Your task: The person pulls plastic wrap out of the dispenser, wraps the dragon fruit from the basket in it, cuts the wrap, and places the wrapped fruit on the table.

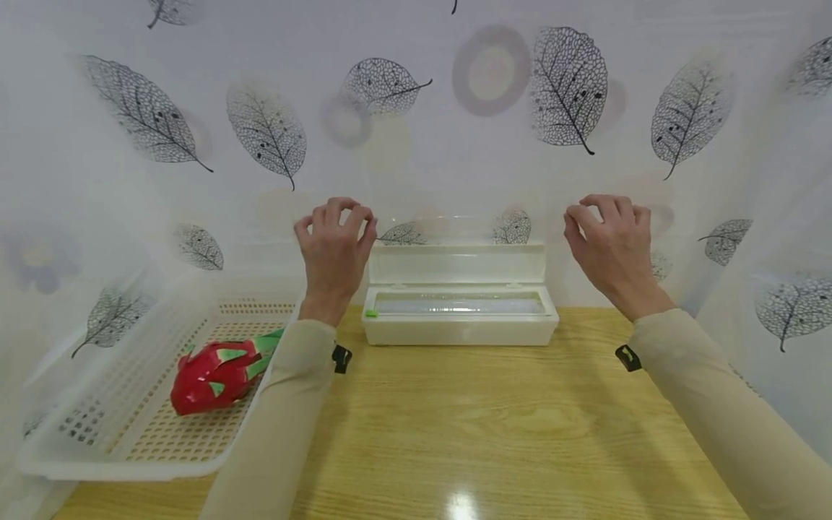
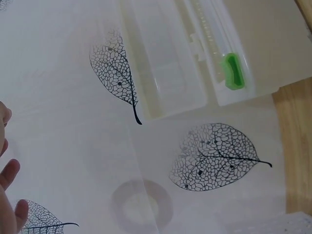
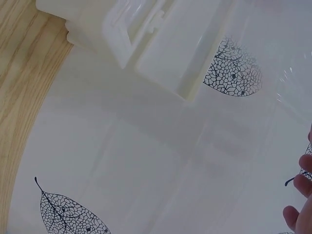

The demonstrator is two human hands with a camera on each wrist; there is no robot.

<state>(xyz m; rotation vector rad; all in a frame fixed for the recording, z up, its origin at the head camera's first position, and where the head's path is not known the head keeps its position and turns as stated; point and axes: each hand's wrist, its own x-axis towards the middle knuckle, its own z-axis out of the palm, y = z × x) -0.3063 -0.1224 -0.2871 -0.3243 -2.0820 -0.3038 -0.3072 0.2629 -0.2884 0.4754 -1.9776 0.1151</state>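
Observation:
Both hands are raised at the far side of the table, behind and to either side of a white cling film dispenser (image 1: 461,333). Thumb and fingertips of the left hand (image 1: 334,256) pinch together at the dispenser's left. The right hand (image 1: 611,249) pinches the same way at its right. Between them spans a nearly invisible sheet of cling film (image 1: 448,217), whose glints also show in the right wrist view. The dispenser's lid (image 1: 457,265) stands up, exposing the film roll (image 1: 448,305) inside. A green slide cutter (image 2: 234,71) sits at the dispenser's left end.
At the left, a white perforated basket (image 1: 123,469) holds a red dragon fruit (image 1: 214,377) with green scales. The wooden table (image 1: 481,419) reaches toward the camera. Behind it hangs a pale leaf-patterned sheet (image 1: 429,159), close to both hands.

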